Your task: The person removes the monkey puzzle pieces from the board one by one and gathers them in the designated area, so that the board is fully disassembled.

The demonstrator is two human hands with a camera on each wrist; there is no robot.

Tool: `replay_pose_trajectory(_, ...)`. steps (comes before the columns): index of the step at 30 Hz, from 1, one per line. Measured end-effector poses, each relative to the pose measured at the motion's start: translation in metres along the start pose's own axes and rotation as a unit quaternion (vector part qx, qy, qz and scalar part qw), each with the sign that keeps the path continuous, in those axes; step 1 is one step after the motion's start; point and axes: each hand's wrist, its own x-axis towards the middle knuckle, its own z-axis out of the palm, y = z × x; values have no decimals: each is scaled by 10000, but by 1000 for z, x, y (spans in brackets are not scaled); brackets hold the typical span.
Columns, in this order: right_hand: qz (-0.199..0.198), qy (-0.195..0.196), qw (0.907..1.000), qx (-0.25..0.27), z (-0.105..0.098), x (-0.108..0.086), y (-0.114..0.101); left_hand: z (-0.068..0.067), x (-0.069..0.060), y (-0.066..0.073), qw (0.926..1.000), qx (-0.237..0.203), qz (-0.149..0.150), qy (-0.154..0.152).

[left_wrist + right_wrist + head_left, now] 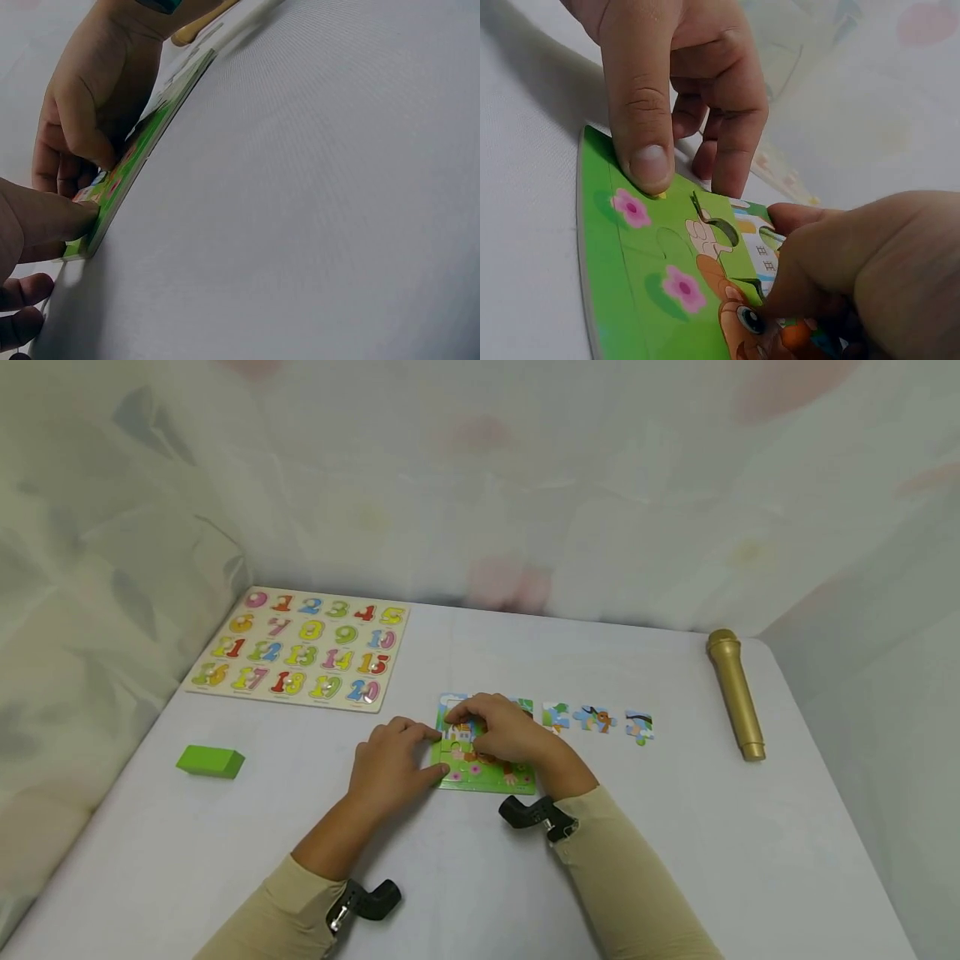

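White tabletop [450,860] spreads before us, near edge cut off. Far left, a pale wooden board [324,644] carries twenty coloured numerals [311,629]. Centrally, our left hand [392,764], thumb and forefinger spread, presses the left edge of a green-bordered cartoon jigsaw [487,779]; our right hand [510,735], partly hiding it, pinches a house-printed piece [460,733]. Right, three loose cartoon pieces [596,719] lie, open surface nearer.
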Motion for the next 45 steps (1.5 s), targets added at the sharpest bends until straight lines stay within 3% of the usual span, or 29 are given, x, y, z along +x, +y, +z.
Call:
replay_pose_trajectory(10,16,227,9997,115,5,-1,1,3,0,-3,10000,23,-14,-6)
replay_pose_trajectory(17,-61,151,9948,1010,6,0,4,3,-1,-2,10000,-40,0,-22)
replay_pose_trajectory(25,-129,-121,9842,1760,-10,-5,2,0,0,-1,10000,-63,65,-23)
replay_pose_trajectory(45,127,320,9864,1605,-51,-44,20,1,0,0,9998,-127,-65,-123)
